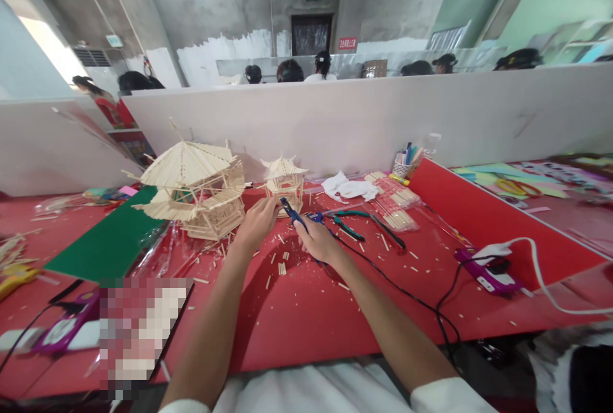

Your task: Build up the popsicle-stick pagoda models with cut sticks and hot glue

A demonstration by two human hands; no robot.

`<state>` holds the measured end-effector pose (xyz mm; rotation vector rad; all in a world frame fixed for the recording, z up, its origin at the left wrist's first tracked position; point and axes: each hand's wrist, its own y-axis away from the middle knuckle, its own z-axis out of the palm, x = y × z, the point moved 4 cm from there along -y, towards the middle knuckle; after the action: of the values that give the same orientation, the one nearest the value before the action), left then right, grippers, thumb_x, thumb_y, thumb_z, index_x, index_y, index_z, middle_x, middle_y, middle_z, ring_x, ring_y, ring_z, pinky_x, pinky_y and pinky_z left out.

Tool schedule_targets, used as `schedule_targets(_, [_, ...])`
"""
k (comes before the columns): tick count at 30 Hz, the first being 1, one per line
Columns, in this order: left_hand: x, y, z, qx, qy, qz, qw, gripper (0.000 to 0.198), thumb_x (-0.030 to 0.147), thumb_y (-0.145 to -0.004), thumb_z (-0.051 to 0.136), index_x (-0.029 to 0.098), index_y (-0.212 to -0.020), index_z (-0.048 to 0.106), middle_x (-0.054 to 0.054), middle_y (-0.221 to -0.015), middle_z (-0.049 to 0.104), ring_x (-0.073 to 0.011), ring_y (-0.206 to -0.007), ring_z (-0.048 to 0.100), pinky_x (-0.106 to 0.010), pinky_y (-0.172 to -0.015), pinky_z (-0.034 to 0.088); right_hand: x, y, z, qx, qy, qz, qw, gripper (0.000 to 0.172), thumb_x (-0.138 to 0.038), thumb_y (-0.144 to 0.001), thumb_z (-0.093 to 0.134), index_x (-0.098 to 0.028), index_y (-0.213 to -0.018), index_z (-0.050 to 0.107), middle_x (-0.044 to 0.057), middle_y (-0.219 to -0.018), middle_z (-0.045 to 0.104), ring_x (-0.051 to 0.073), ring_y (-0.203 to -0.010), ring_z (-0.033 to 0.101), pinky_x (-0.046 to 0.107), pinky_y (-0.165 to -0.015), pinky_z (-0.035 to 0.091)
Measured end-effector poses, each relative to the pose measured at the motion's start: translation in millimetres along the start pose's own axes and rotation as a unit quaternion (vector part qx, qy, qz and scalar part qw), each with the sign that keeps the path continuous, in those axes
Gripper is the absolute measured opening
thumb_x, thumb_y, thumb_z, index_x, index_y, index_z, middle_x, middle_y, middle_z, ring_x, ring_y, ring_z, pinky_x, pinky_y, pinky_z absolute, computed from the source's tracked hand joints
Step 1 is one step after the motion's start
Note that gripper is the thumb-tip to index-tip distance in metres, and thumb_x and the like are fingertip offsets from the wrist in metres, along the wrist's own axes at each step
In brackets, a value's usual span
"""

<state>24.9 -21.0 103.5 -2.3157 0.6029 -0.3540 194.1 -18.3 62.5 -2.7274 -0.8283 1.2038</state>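
Note:
My right hand [313,239] is closed around blue-handled pliers [293,212], whose dark jaws point forward and left. My left hand [258,220] is pinched beside the jaws; whatever lies between its fingertips is too small to make out. Just behind the fingers stands a small wooden-stick pavilion [283,177] with upturned roof corners. A larger stick pavilion [191,189] rises to the left. Right of the pliers, a blue tool [316,216], partly hidden by my right hand, lies near a black cord. Green-and-black-handled pliers [352,226] rest further right.
Stick offcuts [282,267] litter the red table [297,317]. Behind are a white cloth [347,186], bundled sticks [395,202] and a pen cup [405,161]. A green board [110,234] lies left, a red board [479,209] right. Purple power strips [488,272] trail cords. A white partition [364,113] stands behind.

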Motion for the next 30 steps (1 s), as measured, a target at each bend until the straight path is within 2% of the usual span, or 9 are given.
schedule_targets(8, [8,1,5.6,0.008,-0.024,0.005,1.0,0.02,0.023,-0.101,0.039,0.019,-0.099,0.058,-0.007,-0.088,0.065,-0.0202,-0.087,0.061,-0.029,-0.079,0.046,-2,1,1,0.012,0.024,0.012,1.0,0.035,-0.038,-0.105,0.028,-0.018,-0.099,0.056,0.005,-0.074,0.066,0.019,-0.066,0.065,0.026,-0.067,0.041])
schedule_targets(16, [6,2,4.1,0.031,-0.01,0.003,0.999,0.021,0.024,-0.1,0.039,0.019,-0.103,0.059,-0.007,-0.089,0.065,-0.0198,-0.088,0.06,-0.029,-0.08,0.045,-1,-3,9,0.066,-0.002,-0.016,0.998,0.039,-0.042,-0.105,0.025,-0.019,-0.094,0.055,0.006,-0.08,0.065,0.02,-0.076,0.064,0.027,-0.071,0.041])
schedule_targets(21, [2,0,3.6,0.047,0.07,-0.025,0.996,0.02,0.027,-0.1,0.039,0.019,-0.099,0.058,-0.007,-0.093,0.066,-0.0171,-0.09,0.061,-0.028,-0.085,0.046,2,-4,14,0.037,-0.081,0.023,0.996,0.051,-0.054,-0.103,0.018,-0.022,-0.087,0.054,-0.001,-0.061,0.058,0.017,-0.061,0.061,0.026,-0.065,0.044])
schedule_targets(24, [-2,0,5.7,0.062,0.131,-0.058,0.988,0.018,0.029,-0.099,0.042,0.019,-0.095,0.058,-0.005,-0.091,0.067,-0.0158,-0.088,0.062,-0.028,-0.084,0.048,6,-5,9,0.027,-0.1,0.051,0.993,0.051,-0.055,-0.103,0.018,-0.022,-0.087,0.053,-0.002,-0.057,0.056,0.017,-0.056,0.06,0.027,-0.062,0.044])
schedule_targets(30, [-10,0,3.6,0.071,0.156,-0.09,0.981,0.019,0.033,-0.098,0.045,0.019,-0.093,0.056,-0.005,-0.088,0.066,-0.0151,-0.084,0.062,-0.027,-0.083,0.048,7,2,-16,-0.01,0.036,0.082,0.996,0.042,-0.048,-0.103,0.028,-0.02,-0.101,0.058,0.008,-0.084,0.07,0.023,-0.08,0.068,0.028,-0.068,0.042])
